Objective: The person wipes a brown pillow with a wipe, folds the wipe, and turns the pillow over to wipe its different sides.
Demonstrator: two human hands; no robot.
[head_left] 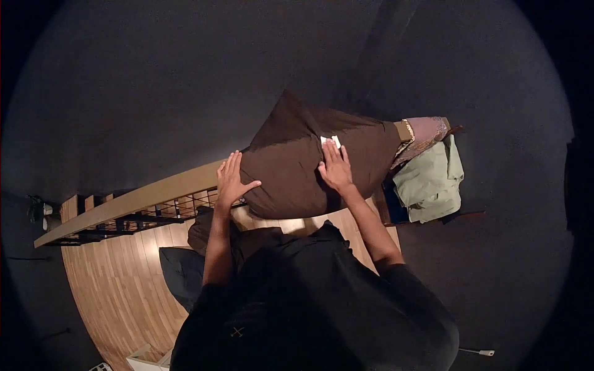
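Note:
A dark brown cloth (291, 179), perhaps a garment, lies spread over a long, narrow wooden top, with a pointed corner at its far side. My left hand (230, 179) rests at the cloth's left edge, fingers stretched out and thumb apart on the fabric. Over the right half of the cloth, my right hand (336, 167) lies flat with its fingers extended. Its fingertips touch a small white patch (330, 141), possibly a label or a scrap, partly hidden under them. Neither hand grips anything that I can make out.
The wooden top (142, 195) runs left above black wire racks (154, 213). At right, a light green cloth (430, 182) hangs beside a patterned cloth (424, 133). Dark fabric (182, 272) lies near my body above the wooden floor (117, 278). A plant (35, 212) stands far left.

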